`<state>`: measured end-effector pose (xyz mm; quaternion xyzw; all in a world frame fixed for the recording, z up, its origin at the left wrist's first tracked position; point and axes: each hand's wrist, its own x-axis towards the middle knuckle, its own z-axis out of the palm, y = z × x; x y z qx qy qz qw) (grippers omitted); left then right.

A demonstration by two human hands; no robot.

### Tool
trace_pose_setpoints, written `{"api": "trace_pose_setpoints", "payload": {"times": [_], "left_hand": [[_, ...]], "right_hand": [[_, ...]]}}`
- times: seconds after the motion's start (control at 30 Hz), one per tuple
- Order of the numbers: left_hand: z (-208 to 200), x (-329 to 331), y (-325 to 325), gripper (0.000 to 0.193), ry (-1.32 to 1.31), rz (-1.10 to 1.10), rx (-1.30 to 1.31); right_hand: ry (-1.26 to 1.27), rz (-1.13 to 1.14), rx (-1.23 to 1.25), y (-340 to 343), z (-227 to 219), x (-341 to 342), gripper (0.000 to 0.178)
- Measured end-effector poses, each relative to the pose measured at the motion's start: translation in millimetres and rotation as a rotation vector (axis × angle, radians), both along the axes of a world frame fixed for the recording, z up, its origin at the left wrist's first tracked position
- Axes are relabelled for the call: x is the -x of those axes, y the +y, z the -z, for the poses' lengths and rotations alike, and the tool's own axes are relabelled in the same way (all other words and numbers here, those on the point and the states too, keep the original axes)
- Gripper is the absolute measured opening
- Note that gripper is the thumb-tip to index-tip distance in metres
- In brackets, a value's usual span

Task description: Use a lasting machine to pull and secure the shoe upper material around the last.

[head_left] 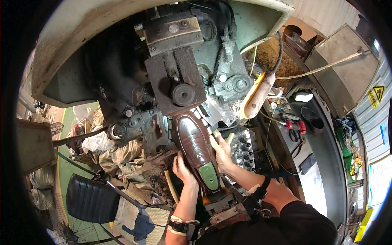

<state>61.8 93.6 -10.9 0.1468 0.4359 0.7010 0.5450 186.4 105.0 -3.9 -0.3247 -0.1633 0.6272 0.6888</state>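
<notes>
A glossy dark-brown leather shoe (190, 139) lies in the middle with its toe pointing away from me. It is stretched over a green shoe last (209, 175), whose heel end shows nearest me. My left hand (184, 169) holds the shoe's left side, thumb and fingers against the leather. On the right side my right hand (221, 153) grips the shoe, its fingertips pressed along the upper. The toe sits just under the machine's dark metal block (175, 81), which has a round knob-like piece on it. Whether the block touches the toe is hard to tell.
Around the shoe stands a greasy machine with a pale housing (69, 53). A lamp-like fixture (258, 96) hangs at right, near a conveyor (326, 175) bearing a dark shoe (312, 120) and a phone (307, 163). A black chair (92, 199) and cloth sacks (130, 155) stand at left.
</notes>
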Motion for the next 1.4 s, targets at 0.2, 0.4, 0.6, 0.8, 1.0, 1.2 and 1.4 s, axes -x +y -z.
{"api": "trace_pose_setpoints", "payload": {"times": [0.2,0.4,0.6,0.8,1.0,1.2,1.4], "left_hand": [[-9,0,-1,0.023,-0.102,0.013,0.100],[-1,5,1,0.032,-0.003,0.097,0.078],[63,55,-40,0.025,0.720,0.237,0.098],[143,41,-105,0.026,1.141,0.729,0.142],[36,30,-43,0.050,0.063,0.326,0.250],[-42,-13,-26,0.053,-0.233,0.307,0.079],[-45,-6,-19,0.055,-0.300,0.349,0.074]], "right_hand": [[0.084,-0.052,0.136,-8,-28,0,0.052],[0.034,-0.098,0.142,-5,-19,-10,0.047],[-0.259,-0.235,0.269,-29,-22,-71,0.058],[-0.296,-0.325,0.322,-38,-11,-60,0.067],[-0.135,-0.400,0.360,-43,-32,-6,0.061],[-0.156,-0.247,0.129,-36,1,0,0.057],[-0.134,-0.206,0.053,-41,0,7,0.055]]}}
